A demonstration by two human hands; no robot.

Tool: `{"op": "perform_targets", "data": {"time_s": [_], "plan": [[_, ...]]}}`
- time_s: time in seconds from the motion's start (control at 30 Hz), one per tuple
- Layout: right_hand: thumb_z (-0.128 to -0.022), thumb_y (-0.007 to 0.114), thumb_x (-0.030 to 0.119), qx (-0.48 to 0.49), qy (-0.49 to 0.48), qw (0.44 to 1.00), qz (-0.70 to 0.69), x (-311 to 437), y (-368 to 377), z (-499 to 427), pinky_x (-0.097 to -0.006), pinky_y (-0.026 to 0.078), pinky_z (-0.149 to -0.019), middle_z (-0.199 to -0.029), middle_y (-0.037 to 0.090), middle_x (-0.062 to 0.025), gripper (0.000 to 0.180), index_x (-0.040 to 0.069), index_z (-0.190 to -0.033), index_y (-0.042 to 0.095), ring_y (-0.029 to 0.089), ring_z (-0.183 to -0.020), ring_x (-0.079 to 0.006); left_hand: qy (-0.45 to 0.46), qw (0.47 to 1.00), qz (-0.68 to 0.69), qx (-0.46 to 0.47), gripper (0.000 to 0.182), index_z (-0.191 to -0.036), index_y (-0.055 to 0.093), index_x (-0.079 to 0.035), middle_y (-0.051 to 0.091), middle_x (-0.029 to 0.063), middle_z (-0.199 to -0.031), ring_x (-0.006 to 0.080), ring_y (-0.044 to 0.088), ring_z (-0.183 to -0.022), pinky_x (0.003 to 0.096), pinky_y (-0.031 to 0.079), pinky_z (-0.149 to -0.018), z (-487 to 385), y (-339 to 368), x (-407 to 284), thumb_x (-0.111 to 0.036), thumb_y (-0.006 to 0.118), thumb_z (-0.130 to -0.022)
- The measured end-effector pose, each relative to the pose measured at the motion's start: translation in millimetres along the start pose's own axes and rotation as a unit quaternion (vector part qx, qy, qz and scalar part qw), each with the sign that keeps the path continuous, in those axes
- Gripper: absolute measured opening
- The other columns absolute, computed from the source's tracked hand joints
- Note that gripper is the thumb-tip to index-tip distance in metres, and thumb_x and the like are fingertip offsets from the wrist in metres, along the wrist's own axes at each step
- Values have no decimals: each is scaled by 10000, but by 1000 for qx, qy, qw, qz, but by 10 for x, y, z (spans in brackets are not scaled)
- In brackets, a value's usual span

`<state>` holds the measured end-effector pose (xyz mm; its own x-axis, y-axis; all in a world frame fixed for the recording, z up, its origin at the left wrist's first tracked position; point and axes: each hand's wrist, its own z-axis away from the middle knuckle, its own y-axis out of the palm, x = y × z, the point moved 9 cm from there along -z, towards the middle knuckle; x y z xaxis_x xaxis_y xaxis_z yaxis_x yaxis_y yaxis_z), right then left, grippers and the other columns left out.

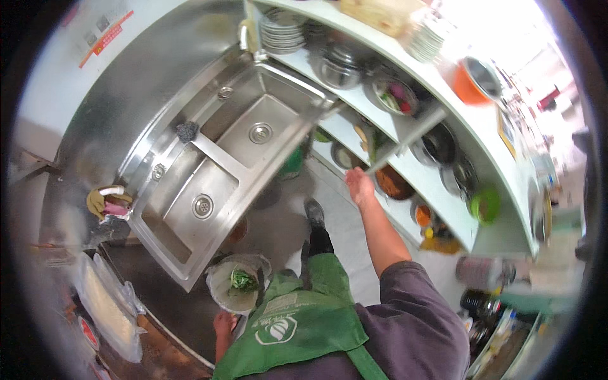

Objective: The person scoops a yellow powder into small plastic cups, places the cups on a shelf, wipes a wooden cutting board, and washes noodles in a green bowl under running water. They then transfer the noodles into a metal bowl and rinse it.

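My right hand (359, 185) is stretched forward beside the open white shelving (430, 192), its fingers blurred. It lies near the lower end of a pale bar (408, 137); whether it touches the bar I cannot tell. Low at my left side, my left hand (225, 324) has its fingers curled next to a greyish edge, partly hidden by the green apron (285, 337); what it holds is unclear. Just beyond that hand stands a round pale container (221, 287) with leafy greens (243, 280) in it. A double-bowl steel sink (223, 164) lies ahead to the left.
A dark scouring pad (187, 131) rests on the sink's divider. Stacked plates (282, 35), metal bowls (339, 69) and a green basket (484, 206) fill the shelves. An orange bowl (470, 88) stands on top. Bagged food (107, 308) lies at the left. My shoe (314, 213) shows on the floor.
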<state>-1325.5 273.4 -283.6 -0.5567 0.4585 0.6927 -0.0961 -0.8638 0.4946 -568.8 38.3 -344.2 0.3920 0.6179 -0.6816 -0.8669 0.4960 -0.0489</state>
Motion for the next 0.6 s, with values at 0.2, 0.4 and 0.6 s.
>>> {"op": "perform_targets", "data": {"time_s": [0.2,0.4,0.6], "plan": [[-1005,487,166,-46,34,988,-141,63,528,-2985,-384,502,-877,-1029,614,-112,146,66,-1088,554,591,-938,-255,-56,859,-502,78,238,-772,616,-88,583,114,-688,284,623,-660,468,458,-556,715,383,567,-287,603,-903],[-995,459,403,30,153,987,-50,-344,924,-4500,-454,477,-1010,-1277,614,-142,468,69,-1306,563,585,-1167,-311,-276,881,-385,20,252,-735,597,-81,575,113,-655,285,623,-644,468,467,-551,1431,1239,226,-283,607,-885],[-995,441,380,-19,154,988,-8,-608,728,-4872,-457,483,-990,-1282,604,-140,478,52,-1328,538,585,-1158,-320,-314,878,-361,-30,242,-700,571,-72,563,93,-614,259,608,-598,432,468,-520,1555,1657,-344,-248,607,-862]]}}
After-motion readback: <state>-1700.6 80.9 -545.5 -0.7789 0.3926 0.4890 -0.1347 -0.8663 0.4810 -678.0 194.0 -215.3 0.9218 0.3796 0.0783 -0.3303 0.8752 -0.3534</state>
